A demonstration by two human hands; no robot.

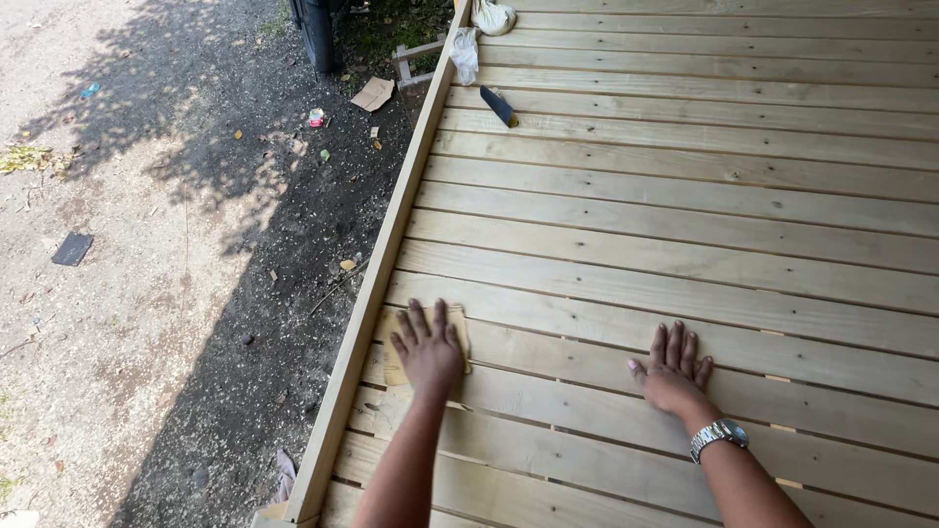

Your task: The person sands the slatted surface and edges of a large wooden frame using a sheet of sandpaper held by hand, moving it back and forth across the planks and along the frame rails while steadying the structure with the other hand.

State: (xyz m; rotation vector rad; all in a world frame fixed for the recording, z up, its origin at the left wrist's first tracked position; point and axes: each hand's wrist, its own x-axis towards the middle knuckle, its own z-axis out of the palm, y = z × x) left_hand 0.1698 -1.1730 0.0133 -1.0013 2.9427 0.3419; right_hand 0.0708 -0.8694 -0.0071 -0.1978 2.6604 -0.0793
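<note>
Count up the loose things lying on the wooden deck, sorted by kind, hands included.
Hands flat on the boards: 2, the left hand and the right hand
Sandpaper sheets: 1, the sandpaper sheet under the left hand
Dark tools near the deck edge: 1, the dark tool
Whitish cloths or bags at the far edge: 2, the nearer and the farther
Total: 6

Outdoor build site: new timber deck beside a dirt yard.

Pale unfinished wooden plank deck (pixel 685 196) with visible screw heads and gaps, edged by a raw timber rim board (pixel 377 284). Bare grey dirt ground (pixel 147 293) alongside, in tree shade, littered with a flat brown cardboard scrap (pixel 373 94) and small rubbish. Dark blue-handled tool (pixel 499 106) and white crumpled cloth (pixel 466 53) lie loose on the boards.
</note>
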